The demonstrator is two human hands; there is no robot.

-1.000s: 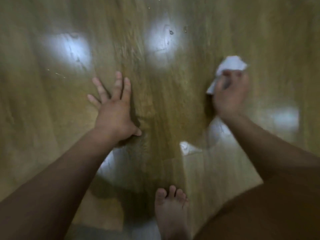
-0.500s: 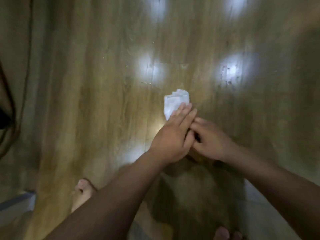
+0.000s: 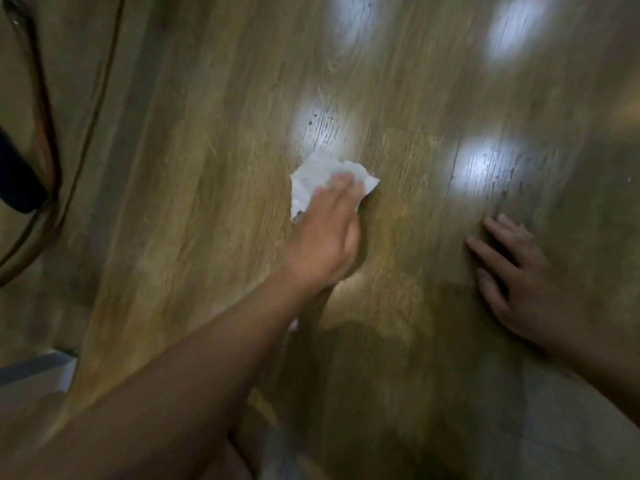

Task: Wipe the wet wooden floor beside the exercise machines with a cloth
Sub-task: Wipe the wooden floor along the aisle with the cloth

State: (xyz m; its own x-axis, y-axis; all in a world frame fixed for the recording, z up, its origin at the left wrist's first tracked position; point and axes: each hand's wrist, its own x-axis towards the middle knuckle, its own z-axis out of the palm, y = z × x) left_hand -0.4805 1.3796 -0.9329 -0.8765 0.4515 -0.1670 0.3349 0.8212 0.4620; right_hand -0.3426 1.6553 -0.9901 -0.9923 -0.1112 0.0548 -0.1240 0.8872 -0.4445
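Pressing down on the cloth [image 3: 313, 174]: the left grip [image 3: 325, 237] is lying palm-down with fingers fairly straight across its near half. As far as the blur is showing, they are not curling round it. The cloth is white and crumpled, sitting on the wooden floor [image 3: 207, 174] roughly mid-frame, with its far edge poking out past the fingertips. The right grip [image 3: 519, 282] is resting flat on the floor well off to the right, fingers spread, holding nothing, apart from the cloth. Four bright glare patches are showing on the boards. The nearest one [image 3: 322, 129] is sitting just beyond the cloth and another [image 3: 485, 164] is beyond the right grip, with dark specks showing in both. At the far left edge a brownish cord [image 3: 44, 109] is curving past a dark object [image 3: 17, 181]; both are too blurred to identify.
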